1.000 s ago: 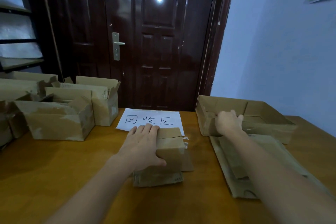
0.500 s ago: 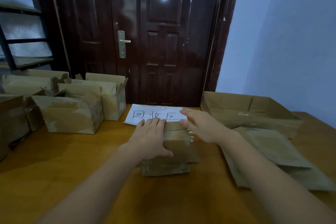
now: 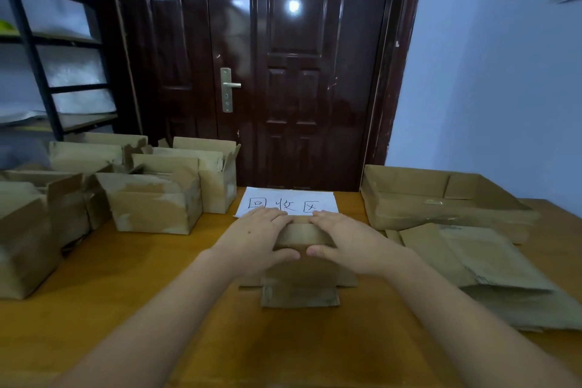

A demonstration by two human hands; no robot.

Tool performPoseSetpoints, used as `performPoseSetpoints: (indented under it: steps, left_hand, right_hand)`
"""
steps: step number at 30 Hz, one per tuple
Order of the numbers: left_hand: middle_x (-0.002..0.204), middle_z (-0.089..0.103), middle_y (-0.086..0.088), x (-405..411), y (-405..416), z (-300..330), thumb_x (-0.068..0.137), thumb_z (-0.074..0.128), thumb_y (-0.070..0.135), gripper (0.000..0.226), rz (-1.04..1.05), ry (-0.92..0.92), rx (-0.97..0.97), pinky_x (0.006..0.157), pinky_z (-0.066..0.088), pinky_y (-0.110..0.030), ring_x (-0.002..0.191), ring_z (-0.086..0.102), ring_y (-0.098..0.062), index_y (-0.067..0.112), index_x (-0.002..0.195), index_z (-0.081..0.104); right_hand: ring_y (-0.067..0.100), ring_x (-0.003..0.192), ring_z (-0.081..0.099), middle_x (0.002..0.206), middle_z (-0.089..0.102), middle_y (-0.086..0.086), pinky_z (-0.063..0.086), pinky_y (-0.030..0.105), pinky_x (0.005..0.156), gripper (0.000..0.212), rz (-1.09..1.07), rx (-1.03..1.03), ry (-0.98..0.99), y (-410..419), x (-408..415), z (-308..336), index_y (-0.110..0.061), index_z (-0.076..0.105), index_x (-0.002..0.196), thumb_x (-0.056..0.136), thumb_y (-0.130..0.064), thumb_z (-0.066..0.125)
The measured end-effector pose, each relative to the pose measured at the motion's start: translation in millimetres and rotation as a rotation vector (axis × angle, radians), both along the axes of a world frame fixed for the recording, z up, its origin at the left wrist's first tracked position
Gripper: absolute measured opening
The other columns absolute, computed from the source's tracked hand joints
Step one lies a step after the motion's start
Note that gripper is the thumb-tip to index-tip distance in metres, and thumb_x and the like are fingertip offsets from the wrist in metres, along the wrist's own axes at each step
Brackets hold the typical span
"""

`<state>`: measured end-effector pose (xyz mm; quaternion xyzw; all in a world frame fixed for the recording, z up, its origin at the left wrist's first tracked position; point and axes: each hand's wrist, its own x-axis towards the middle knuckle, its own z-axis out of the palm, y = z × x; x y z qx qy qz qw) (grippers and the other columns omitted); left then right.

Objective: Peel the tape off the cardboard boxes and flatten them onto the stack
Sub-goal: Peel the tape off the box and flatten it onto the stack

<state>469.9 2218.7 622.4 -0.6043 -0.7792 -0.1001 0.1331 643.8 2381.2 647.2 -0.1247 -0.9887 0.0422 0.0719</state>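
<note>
Both hands [image 3: 302,242] on flattened box [image 3: 299,290]

Small flattened box [image 3: 299,290] lies mid worktop [image 3: 126,309], both hands on its far part: left hand [image 3: 255,239] on left side, right hand [image 3: 346,242] on right side, thumbs on the near side. Paper sheet [image 3: 288,201] just behind it. Group of upright boxes [image 3: 151,198] at left. Open shallow box [image 3: 441,198] at right rear, flattened stack [image 3: 491,274] in front of it. Door [image 3: 283,72] behind worktop, shelf rack [image 3: 47,72] far left.
</note>
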Motion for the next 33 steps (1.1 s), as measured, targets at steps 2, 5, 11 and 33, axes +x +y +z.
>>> performPoseSetpoints:
  steps: [2,5,11,33]
  left_hand:
    - [0.148,0.052,0.011,-0.3,-6.9,2.2,0.091,0.048,0.078,0.076,-0.025,0.021,0.042,0.116,0.033,-0.031,0.135,0.043,-0.011,0.032,0.151,0.042]
    - [0.143,0.055,0.011,1.5,-15.7,6.3,0.095,0.054,0.067,0.067,-0.059,0.048,0.116,0.114,0.035,-0.03,0.132,0.046,-0.011,0.031,0.151,0.043]
    - [0.124,0.072,0.006,20.7,-39.7,0.4,0.09,0.079,0.02,0.046,-0.183,0.151,0.314,0.098,0.055,-0.03,0.115,0.066,-0.012,0.023,0.134,0.066]
    - [0.166,0.003,0.019,1.8,-10.0,-24.4,0.098,0.016,0.074,0.076,-0.002,-0.145,0.141,0.122,-0.005,-0.021,0.147,-0.016,0.014,0.034,0.163,0.016]
  right_hand:
    - [0.012,0.15,0.028,0.164,0.03,-0.006,0.03,0.035,0.121,0.077,-0.01,0.026,0.06,-3.8,1.4,0.7,-0.027,0.031,0.157,0.094,-0.066,0.053]
    - [0.011,0.145,0.035,0.16,0.037,-0.009,0.035,0.033,0.116,0.073,-0.026,0.076,0.163,-10.8,5.0,3.5,-0.029,0.036,0.155,0.093,-0.059,0.061]
    - [0.007,0.13,0.056,0.14,0.061,-0.01,0.047,0.028,0.108,0.041,0.095,0.107,0.422,-23.2,30.1,-7.0,-0.026,0.063,0.138,0.098,-0.021,0.065]
    - [0.011,0.13,0.057,0.134,0.065,-0.002,0.044,0.034,0.111,0.048,0.129,0.144,0.708,-37.9,33.3,-78.3,-0.018,0.072,0.122,0.078,-0.004,0.083]
